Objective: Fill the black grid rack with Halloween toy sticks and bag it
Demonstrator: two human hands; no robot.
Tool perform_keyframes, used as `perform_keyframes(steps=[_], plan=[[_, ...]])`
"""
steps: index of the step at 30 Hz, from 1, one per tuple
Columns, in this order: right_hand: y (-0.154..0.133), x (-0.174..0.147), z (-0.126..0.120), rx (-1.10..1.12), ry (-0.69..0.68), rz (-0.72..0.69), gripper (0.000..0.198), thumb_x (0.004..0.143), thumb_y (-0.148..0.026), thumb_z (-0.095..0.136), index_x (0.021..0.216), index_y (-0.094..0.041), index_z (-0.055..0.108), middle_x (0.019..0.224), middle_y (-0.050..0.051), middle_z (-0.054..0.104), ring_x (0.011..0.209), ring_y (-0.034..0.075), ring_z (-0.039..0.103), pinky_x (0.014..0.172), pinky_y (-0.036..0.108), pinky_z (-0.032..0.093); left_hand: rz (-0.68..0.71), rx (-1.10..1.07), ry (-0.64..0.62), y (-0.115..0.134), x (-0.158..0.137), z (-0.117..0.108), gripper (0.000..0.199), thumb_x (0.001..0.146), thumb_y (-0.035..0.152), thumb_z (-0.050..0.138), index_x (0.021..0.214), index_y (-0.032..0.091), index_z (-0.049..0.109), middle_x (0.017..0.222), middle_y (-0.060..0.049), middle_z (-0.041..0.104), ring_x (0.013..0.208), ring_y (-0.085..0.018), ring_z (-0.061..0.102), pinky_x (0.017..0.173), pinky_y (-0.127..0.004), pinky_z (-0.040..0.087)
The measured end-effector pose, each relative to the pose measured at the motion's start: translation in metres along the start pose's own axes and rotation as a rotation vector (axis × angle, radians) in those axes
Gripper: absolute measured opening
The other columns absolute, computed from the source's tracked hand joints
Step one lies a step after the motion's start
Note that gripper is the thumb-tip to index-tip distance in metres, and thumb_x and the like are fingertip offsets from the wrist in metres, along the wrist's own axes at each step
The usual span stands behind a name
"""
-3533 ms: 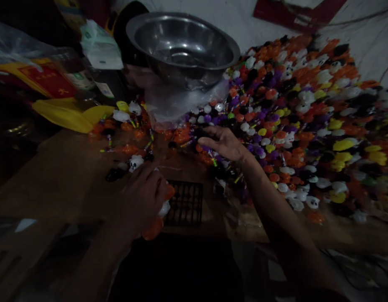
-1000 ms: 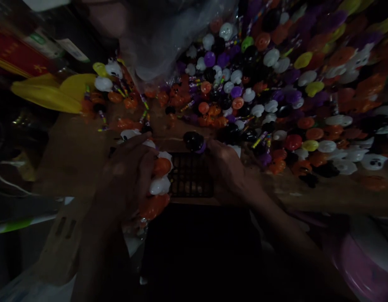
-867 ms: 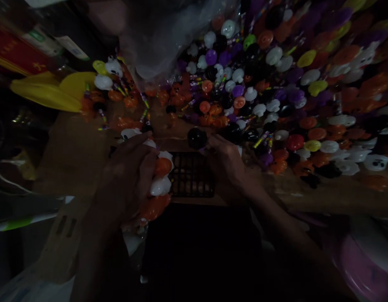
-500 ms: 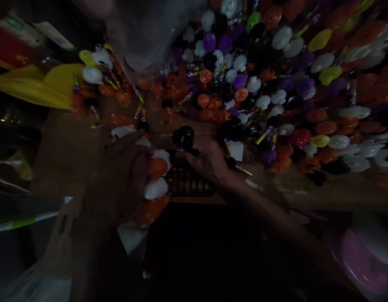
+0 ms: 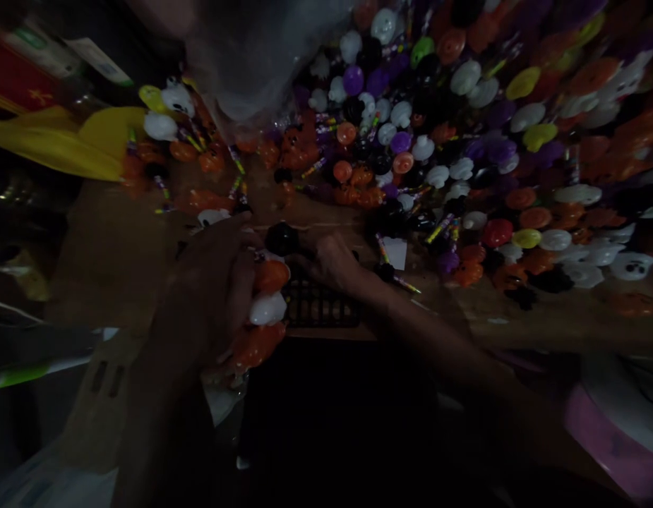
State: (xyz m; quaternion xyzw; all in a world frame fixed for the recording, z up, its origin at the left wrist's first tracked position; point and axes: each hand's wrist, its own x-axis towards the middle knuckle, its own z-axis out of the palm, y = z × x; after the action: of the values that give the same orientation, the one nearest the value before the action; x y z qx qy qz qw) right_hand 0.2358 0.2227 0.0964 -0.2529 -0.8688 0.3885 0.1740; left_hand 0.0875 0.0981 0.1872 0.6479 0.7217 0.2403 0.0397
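Observation:
In the dim head view, my left hand (image 5: 214, 261) is curled over a row of small glossy plastic Halloween figures. Out of its side show an orange figure (image 5: 272, 275), a white figure (image 5: 267, 308) and a lower orange figure (image 5: 258, 346). My right hand (image 5: 339, 264) is closed, its fingertips reaching left to a round black figure (image 5: 282, 238) at the upper end of this row. Under the right hand lies a black plastic grid (image 5: 326, 303). Shadow hides the exact grip of both hands.
A large heap of figures on patterned sticks (image 5: 400, 141) covers the wooden table (image 5: 104, 261) at the back and right. A clear plastic bag (image 5: 246, 63) hangs over the back. A yellow object (image 5: 56, 148) is at left, a pink basin (image 5: 601, 437) at lower right.
My right hand has moved left with the black figure, bringing it against the row at my left hand. The left hand has stayed nearly in place. The view has shifted slightly.

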Motion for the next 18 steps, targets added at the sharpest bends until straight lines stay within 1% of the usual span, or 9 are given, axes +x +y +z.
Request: perform_keyframes(steps=[2,4,6,8,11,14,16,18], plan=[[0.003,0.002,-0.001,-0.061,-0.032,-0.052,0.012,0.092,-0.020,0.070,0.101,-0.015,0.077,0.101,0.009,0.077,0.096,0.021,0.070,0.088,0.029,0.051,0.002,-0.016,0.011,0.000,0.001,0.000,0.036,0.102,0.026,0.041,0.134,0.026,0.059,0.133,-0.006,0.069,0.128,-0.024,0.063,0.114,-0.045,0.051],[0.007,0.004,-0.002,-0.082,-0.046,-0.125,0.011,0.093,-0.019,0.068,0.099,-0.015,0.076,0.101,0.009,0.077,0.091,0.020,0.070,0.085,0.028,0.051,0.008,-0.045,-0.010,0.002,0.002,-0.001,0.040,0.102,0.022,0.041,0.140,0.026,0.056,0.137,-0.005,0.067,0.129,-0.023,0.063,0.113,-0.044,0.052],[0.010,0.005,-0.003,-0.082,-0.038,-0.192,0.011,0.095,-0.017,0.065,0.099,-0.016,0.075,0.100,0.008,0.077,0.089,0.018,0.070,0.082,0.027,0.050,0.018,-0.052,0.001,0.003,0.001,-0.003,0.041,0.103,0.020,0.040,0.141,0.026,0.056,0.140,-0.004,0.066,0.133,-0.022,0.060,0.116,-0.042,0.050],[0.014,0.005,-0.003,-0.073,-0.028,-0.228,0.010,0.095,-0.016,0.064,0.098,-0.016,0.074,0.099,0.008,0.077,0.087,0.018,0.069,0.080,0.027,0.050,0.033,-0.049,0.029,0.004,-0.001,-0.004,0.041,0.104,0.021,0.039,0.141,0.025,0.055,0.143,-0.004,0.064,0.141,-0.022,0.055,0.121,-0.043,0.046],[0.016,0.004,-0.001,-0.059,-0.007,-0.232,0.009,0.095,-0.020,0.065,0.097,-0.015,0.072,0.098,0.009,0.076,0.089,0.019,0.069,0.081,0.029,0.051,0.054,-0.049,0.037,0.004,-0.005,-0.007,0.041,0.105,0.023,0.038,0.143,0.029,0.053,0.148,-0.004,0.061,0.148,-0.022,0.047,0.125,-0.046,0.043],[0.014,0.004,0.000,-0.065,0.006,-0.200,0.011,0.096,-0.021,0.063,0.100,-0.015,0.071,0.099,0.009,0.076,0.091,0.021,0.069,0.082,0.032,0.053,0.058,-0.033,0.020,0.005,-0.009,-0.013,0.041,0.105,0.023,0.037,0.142,0.030,0.052,0.151,-0.005,0.059,0.148,-0.023,0.047,0.124,-0.049,0.044],[0.011,0.004,-0.002,-0.056,-0.004,-0.202,0.014,0.097,-0.018,0.061,0.106,-0.015,0.071,0.104,0.010,0.076,0.094,0.022,0.070,0.085,0.033,0.054,0.029,0.049,0.041,0.007,-0.007,-0.017,0.040,0.105,0.025,0.037,0.141,0.029,0.053,0.151,-0.007,0.059,0.146,-0.026,0.050,0.121,-0.053,0.045],[0.006,0.005,-0.004,-0.039,-0.045,-0.215,0.020,0.098,-0.013,0.056,0.111,-0.017,0.071,0.111,0.010,0.075,0.101,0.020,0.069,0.091,0.034,0.054,0.023,0.171,0.060,0.010,-0.001,-0.020,0.039,0.105,0.030,0.039,0.140,0.027,0.055,0.149,-0.010,0.060,0.145,-0.031,0.051,0.120,-0.059,0.044]])
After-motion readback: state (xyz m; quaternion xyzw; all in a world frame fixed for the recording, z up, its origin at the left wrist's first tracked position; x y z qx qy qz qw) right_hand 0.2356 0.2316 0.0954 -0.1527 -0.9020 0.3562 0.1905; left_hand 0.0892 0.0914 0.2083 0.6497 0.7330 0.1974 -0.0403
